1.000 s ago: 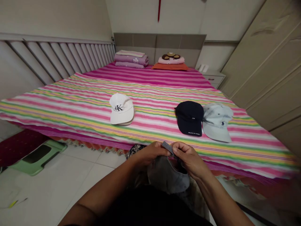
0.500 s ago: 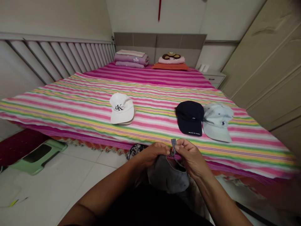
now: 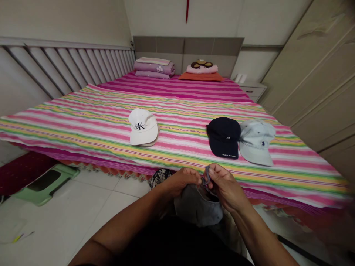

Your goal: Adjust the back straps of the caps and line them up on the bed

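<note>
A grey baseball cap (image 3: 198, 207) hangs close to my body, its back opening turned up towards my hands. My left hand (image 3: 184, 181) pinches the cap's back edge beside the buckle. Between the thumb and fingers of my right hand (image 3: 223, 183) is the cap's adjustment strap (image 3: 207, 173), its loose end bent upward. On the bed ahead lie a white cap (image 3: 143, 127) with black letters, a navy cap (image 3: 224, 137) and a pale blue cap (image 3: 257, 142). The navy and pale blue caps touch at their sides.
The bed (image 3: 177, 147) has a striped cover, with folded purple bedding (image 3: 154, 69) and a pink pillow pile (image 3: 202, 69) at the headboard. A green stool (image 3: 48, 183) stands on the floor at left. A white nightstand (image 3: 252, 90) is at the far right.
The strap's loose end, flat and upright before, is now bent and turned edge-on in my right fingers. My left hand keeps its pinch; the caps on the bed lie as before.
</note>
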Motion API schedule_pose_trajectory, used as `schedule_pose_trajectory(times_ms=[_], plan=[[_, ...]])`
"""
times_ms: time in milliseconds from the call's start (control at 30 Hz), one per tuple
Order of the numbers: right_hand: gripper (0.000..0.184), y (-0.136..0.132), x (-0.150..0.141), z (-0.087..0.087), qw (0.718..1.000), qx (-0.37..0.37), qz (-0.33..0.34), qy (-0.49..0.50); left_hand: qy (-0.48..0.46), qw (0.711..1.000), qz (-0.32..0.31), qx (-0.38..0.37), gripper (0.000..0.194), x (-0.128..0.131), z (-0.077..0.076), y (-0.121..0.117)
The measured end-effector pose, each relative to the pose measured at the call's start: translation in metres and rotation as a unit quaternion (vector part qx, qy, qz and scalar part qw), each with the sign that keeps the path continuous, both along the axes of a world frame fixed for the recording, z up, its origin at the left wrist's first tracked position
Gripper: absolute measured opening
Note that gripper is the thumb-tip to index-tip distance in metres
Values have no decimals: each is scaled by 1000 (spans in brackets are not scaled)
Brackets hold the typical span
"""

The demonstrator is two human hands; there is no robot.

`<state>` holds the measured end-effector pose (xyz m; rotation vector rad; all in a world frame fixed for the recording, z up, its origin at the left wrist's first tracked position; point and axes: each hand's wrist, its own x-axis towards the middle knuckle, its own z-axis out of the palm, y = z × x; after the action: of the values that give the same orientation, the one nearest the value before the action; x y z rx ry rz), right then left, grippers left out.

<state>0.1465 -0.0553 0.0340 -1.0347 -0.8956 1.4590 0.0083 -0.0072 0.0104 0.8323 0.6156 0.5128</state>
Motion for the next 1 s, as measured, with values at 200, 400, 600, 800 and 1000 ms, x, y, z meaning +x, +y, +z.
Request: schedule_pose_trajectory(times_ms=[200, 400, 600, 800, 1000], plan=[[28, 3, 2, 4, 1000, 17, 7, 5, 6, 1000, 7, 1, 16, -3, -1, -1], [27, 5, 8, -1, 999, -22, -6, -43, -3, 1000, 3, 8, 16, -4, -5, -1], [27, 4, 6, 2, 997, -60, -5, -43, -16, 999, 22, 22, 18, -3, -9, 0], [27, 5, 3, 2, 998, -51, -6, -20, -43, 994, 81, 57, 19, 0, -7, 0], [26, 8, 1, 3, 996, -32, -39, -80, -63, 991, 92, 80, 16, -2, -7, 1]])
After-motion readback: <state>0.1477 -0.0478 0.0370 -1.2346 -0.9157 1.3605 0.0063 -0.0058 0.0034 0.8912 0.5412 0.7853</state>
